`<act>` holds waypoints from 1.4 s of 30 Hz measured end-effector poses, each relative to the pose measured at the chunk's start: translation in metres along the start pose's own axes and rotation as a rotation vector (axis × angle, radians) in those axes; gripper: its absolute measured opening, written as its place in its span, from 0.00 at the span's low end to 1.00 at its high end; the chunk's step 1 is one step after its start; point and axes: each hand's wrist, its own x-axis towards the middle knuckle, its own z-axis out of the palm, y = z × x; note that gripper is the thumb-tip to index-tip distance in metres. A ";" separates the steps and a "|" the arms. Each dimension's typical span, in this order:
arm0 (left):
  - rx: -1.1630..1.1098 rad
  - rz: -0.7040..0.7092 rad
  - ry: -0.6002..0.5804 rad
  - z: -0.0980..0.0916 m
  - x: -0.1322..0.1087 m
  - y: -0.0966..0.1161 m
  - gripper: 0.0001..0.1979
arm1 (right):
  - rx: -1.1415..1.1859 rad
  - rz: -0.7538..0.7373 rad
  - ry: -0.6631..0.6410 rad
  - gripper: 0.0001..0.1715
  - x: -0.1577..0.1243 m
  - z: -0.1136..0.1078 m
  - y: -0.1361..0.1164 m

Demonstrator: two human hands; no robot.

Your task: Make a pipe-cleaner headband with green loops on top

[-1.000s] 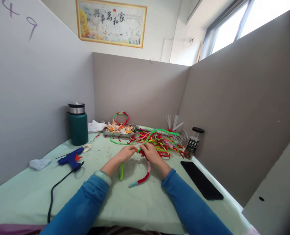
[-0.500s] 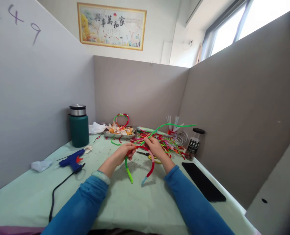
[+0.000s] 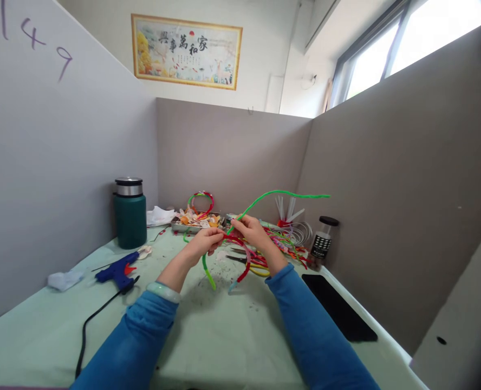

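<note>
L hand (image 3: 207, 240) & R hand (image 3: 253, 234) meet above the pale green table (image 3: 224, 341), nearer its far edge. L fingers pinch closed on the top of a curved headband wrapped in red, pink & green fuzzy wire (image 3: 244, 264), held off the surface so both ends hang free, prob. for room to turn it. R thumb & forefinger grip a long green fuzzy pipe cleaner (image 3: 281, 193). Its tail arcs up twd the right, clear of the heap of coloured pipe cleaners (image 3: 283, 245) by the far right corner.
</note>
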 end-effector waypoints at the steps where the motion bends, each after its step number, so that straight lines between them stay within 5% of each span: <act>1: 0.006 -0.008 -0.008 0.001 0.000 -0.001 0.14 | -0.003 -0.008 -0.021 0.17 0.000 -0.002 0.000; 6: -0.049 -0.012 -0.074 0.003 -0.004 -0.011 0.17 | -0.018 -0.025 -0.122 0.17 -0.006 -0.005 0.006; 24: 0.066 0.033 -0.036 0.007 -0.009 -0.010 0.18 | -0.070 -0.036 -0.139 0.17 -0.008 -0.001 0.003; 42: 0.273 0.116 -0.063 0.014 -0.012 -0.008 0.15 | 0.338 0.118 0.011 0.17 -0.021 0.009 0.009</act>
